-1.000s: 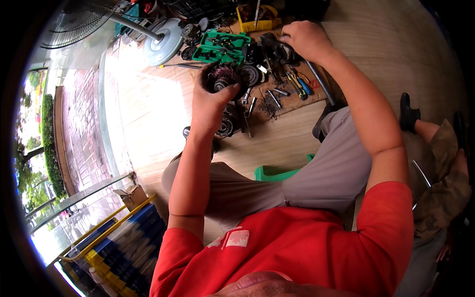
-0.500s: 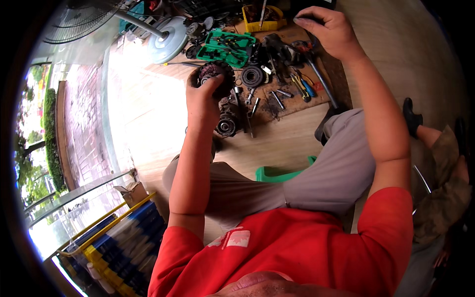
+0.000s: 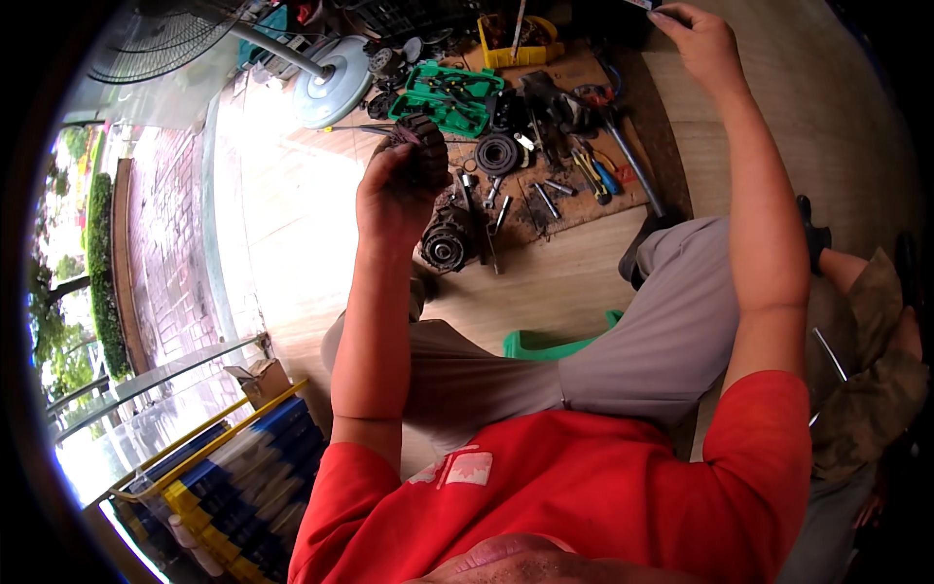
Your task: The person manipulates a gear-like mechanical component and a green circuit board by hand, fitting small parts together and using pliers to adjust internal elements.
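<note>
Out in front, my left hand (image 3: 389, 190) is closed round a dark, greasy round part with a toothed rim (image 3: 422, 151). It is held up above the floor, and my palm hides part of it. My right hand (image 3: 702, 44) is raised at the far right with its thumb and fingers pinched together. A small pale, bluish thing (image 3: 640, 4) shows at their tips, cut off by the picture's upper edge; I cannot make out what it is. Below my left hand stands a dirty cylindrical machine part (image 3: 446, 245) with a ringed end.
A stained brown board (image 3: 623, 146) bears a black ring-shaped part (image 3: 496, 153), sockets, pliers and a long bar (image 3: 634, 161). Behind are an open green tool case (image 3: 448, 95), a yellow bin (image 3: 522, 54) and a fan base (image 3: 333, 83). A person (image 3: 861, 350) is at the right.
My right hand has moved up and to the right, toward the upper edge. The left hand has turned the toothed part so that its rim shows more.
</note>
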A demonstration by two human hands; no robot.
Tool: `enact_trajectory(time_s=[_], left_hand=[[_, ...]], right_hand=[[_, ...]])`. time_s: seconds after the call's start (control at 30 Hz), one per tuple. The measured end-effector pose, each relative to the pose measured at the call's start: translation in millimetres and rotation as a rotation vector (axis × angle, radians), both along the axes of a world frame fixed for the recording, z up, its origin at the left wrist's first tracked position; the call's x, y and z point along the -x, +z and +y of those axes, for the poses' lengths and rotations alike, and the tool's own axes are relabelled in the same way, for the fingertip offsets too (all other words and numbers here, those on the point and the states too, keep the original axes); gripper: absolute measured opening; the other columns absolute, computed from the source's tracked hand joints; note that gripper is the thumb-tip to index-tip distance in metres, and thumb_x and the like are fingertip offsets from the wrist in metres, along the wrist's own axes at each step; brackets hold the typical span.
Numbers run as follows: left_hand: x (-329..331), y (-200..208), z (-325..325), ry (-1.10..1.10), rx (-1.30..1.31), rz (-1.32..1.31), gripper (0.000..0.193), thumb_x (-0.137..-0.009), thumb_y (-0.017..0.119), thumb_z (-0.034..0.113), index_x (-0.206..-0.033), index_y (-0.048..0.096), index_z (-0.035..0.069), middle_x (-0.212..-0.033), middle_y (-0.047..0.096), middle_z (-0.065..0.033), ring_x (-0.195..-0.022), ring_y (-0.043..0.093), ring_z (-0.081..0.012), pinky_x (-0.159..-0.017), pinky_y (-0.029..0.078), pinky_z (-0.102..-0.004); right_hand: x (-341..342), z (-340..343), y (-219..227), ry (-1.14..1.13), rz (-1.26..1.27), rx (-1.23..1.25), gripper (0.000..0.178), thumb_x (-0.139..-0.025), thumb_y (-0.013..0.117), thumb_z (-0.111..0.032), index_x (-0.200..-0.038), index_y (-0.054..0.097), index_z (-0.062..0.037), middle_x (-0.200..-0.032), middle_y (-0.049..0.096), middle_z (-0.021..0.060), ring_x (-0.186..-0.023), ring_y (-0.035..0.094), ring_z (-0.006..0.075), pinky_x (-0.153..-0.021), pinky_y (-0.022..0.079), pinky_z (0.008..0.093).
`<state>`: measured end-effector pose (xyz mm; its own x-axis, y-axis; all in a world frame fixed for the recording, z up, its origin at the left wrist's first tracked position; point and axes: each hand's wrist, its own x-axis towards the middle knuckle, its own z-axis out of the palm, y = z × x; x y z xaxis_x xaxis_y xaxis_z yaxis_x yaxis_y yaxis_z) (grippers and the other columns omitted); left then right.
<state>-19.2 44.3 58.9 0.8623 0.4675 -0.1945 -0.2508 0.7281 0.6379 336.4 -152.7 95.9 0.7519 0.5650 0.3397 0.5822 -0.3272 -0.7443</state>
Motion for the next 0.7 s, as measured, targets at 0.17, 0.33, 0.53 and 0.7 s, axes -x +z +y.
enact_trajectory(time_s=[0.17,0.33,0.53,0.7], left_hand=[[-2,8,-4,0.052,-0.231,0.141,0.036,-0.086,0.054,0.016,-0.118,0.052,-0.001,-0.094,0.058,-0.0059,-0.076,0.054,-0.0162,-0.066,0.045,-0.0289],[-5,-4,-4,0.154,-0.442,0.408,0.038,-0.082,0.057,0.008,-0.118,0.054,-0.005,-0.105,0.066,-0.0164,-0.089,0.068,-0.026,-0.078,0.057,-0.0356],[-16,-38,-9,0.123,-0.61,0.574,0.033,-0.079,0.061,0.003,-0.111,0.057,-0.005,-0.097,0.066,-0.0133,-0.083,0.067,-0.0217,-0.075,0.057,-0.0323],[-25,-110,-17,0.05,-0.784,0.737,0.032,-0.071,0.072,0.008,-0.1,0.063,-0.004,-0.092,0.069,-0.0102,-0.081,0.065,-0.0176,-0.074,0.051,-0.0296]], right_hand=[[-5,-1,-3,-0.096,-0.026,0.02,0.019,-0.082,0.07,-0.017,-0.09,0.072,-0.0003,-0.075,0.071,0.0101,-0.067,0.063,0.0129,-0.065,0.05,0.0308],[12,8,4,-0.065,-0.131,0.157,0.022,-0.08,0.071,-0.021,-0.091,0.073,-0.0018,-0.079,0.071,0.0168,-0.071,0.068,0.0231,-0.068,0.052,0.0356],[35,13,14,0.063,-0.241,0.137,0.023,-0.08,0.07,-0.023,-0.09,0.072,-0.0025,-0.081,0.068,0.0208,-0.076,0.068,0.0327,-0.071,0.051,0.0399],[32,22,7,0.142,-0.233,0.123,0.021,-0.079,0.07,-0.022,-0.088,0.071,-0.0025,-0.08,0.068,0.0189,-0.076,0.068,0.0313,-0.071,0.052,0.0397]])
